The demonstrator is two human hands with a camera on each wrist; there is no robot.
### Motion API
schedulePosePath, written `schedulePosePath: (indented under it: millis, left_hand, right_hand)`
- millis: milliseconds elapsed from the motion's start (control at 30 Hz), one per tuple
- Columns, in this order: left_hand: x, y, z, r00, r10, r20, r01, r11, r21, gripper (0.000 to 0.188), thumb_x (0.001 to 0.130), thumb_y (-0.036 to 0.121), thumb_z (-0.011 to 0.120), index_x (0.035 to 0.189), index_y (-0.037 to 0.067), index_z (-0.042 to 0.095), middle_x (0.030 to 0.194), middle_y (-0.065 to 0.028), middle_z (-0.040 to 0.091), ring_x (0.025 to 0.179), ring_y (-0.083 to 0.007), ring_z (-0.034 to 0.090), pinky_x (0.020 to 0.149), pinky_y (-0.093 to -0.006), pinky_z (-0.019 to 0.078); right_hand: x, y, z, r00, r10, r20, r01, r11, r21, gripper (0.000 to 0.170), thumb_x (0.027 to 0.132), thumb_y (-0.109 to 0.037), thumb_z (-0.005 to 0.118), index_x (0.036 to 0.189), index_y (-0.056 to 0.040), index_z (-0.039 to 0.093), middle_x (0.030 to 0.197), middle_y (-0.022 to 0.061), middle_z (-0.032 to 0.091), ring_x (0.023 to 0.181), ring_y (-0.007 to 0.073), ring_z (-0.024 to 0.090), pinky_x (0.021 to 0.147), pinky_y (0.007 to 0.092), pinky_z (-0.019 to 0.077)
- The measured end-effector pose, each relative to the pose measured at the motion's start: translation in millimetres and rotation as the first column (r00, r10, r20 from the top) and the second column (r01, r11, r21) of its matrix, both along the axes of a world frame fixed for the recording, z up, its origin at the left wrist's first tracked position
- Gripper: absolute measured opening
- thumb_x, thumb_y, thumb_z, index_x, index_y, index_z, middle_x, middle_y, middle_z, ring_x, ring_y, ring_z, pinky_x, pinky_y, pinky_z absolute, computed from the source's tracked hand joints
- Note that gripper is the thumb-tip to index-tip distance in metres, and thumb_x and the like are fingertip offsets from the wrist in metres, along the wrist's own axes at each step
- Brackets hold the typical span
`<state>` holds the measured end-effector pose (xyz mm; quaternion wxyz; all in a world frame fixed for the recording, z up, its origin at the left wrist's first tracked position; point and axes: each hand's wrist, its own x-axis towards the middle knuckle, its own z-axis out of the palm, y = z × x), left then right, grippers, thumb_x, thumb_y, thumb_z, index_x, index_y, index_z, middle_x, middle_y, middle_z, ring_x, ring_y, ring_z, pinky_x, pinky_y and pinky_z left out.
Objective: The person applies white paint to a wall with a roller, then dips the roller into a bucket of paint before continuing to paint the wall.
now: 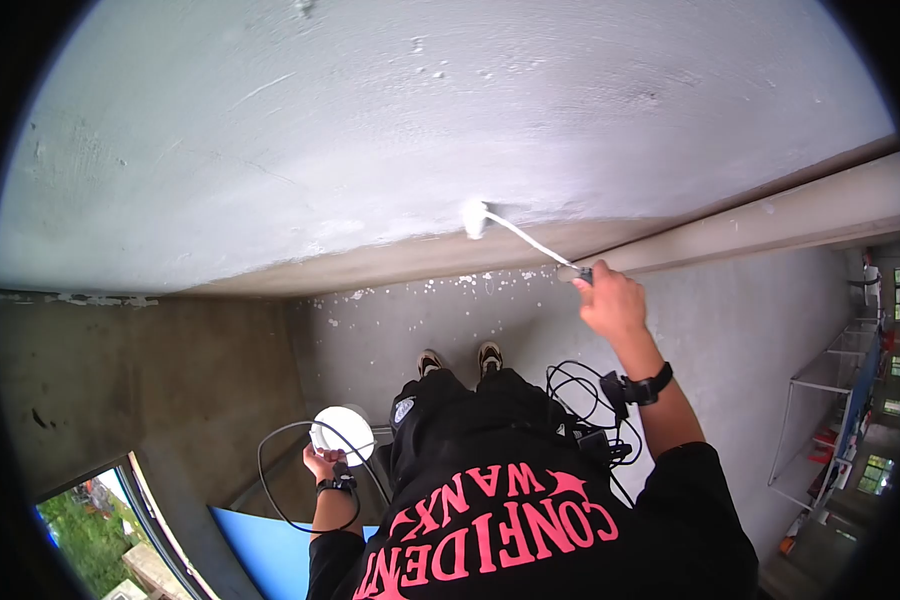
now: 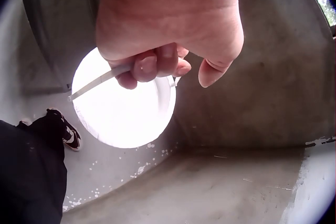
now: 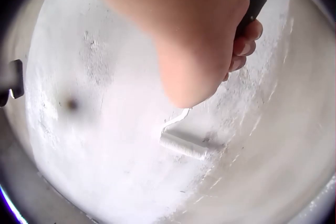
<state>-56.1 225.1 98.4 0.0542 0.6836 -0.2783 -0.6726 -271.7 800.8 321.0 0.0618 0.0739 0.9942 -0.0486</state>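
My right hand grips the dark handle of a paint roller, whose white wire frame reaches out to the left. The small roller head lies against the wall, near the lower border of the white coat. In the right wrist view, the fingers curl round the black handle, and the white roller sleeve overlaps the painted area. Low on the left, my left hand holds a white bucket. Its fingers hook under the bucket's bail handle in the left wrist view. The bucket's inside is overexposed.
White paint drips dot the grey floor along the wall's foot. A bare brown wall meets the painted one at the left, with a window below it. Black cables loop beside both arms. A metal rack stands far right.
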Motion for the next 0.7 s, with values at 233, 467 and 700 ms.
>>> schedulePosePath:
  millis: [233, 467, 700]
  left_hand:
    - [2, -28, 12, 1.0, -0.006, 0.011, 0.006, 1.0, -0.012, 0.031, 0.082, 0.037, 0.053, 0.065, 0.018, 0.036, 0.048, 0.0046, 0.023, 0.041, -0.0138, 0.025, 0.053, -0.0325, 0.0354]
    - [12, -32, 19, 1.0, -0.027, 0.013, 0.028, 1.0, -0.009, 0.032, 0.083, 0.038, 0.052, 0.065, 0.017, 0.035, 0.049, 0.0045, 0.022, 0.042, -0.014, 0.024, 0.052, -0.0336, 0.0356]
    - [24, 15, 29, 1.0, -0.01, -0.007, 0.009, 0.999, -0.051, 0.032, 0.083, 0.038, 0.051, 0.065, 0.017, 0.034, 0.049, 0.0033, 0.021, 0.042, -0.0145, 0.024, 0.05, -0.0338, 0.0356]
  right_hand:
    - [-38, -109, -9, 0.991, 0.11, 0.069, -0.103, 0.99, -0.095, 0.035, 0.088, -0.036, 0.063, 0.09, -0.002, 0.056, 0.074, 0.0195, 0.067, 0.07, 0.0369, 0.068, 0.064, 0.0466, 0.0537]
    - [-40, -117, -6, 0.989, 0.137, 0.052, -0.128, 0.982, -0.138, 0.034, 0.088, -0.035, 0.063, 0.088, -0.0017, 0.056, 0.071, 0.0191, 0.067, 0.069, 0.0364, 0.068, 0.063, 0.0468, 0.0534]
    - [-7, -2, -14, 0.999, 0.028, 0.031, -0.025, 0.996, -0.086, 0.033, 0.09, -0.034, 0.061, 0.091, -0.0017, 0.057, 0.076, 0.0192, 0.068, 0.075, 0.0392, 0.067, 0.069, 0.0491, 0.0522]
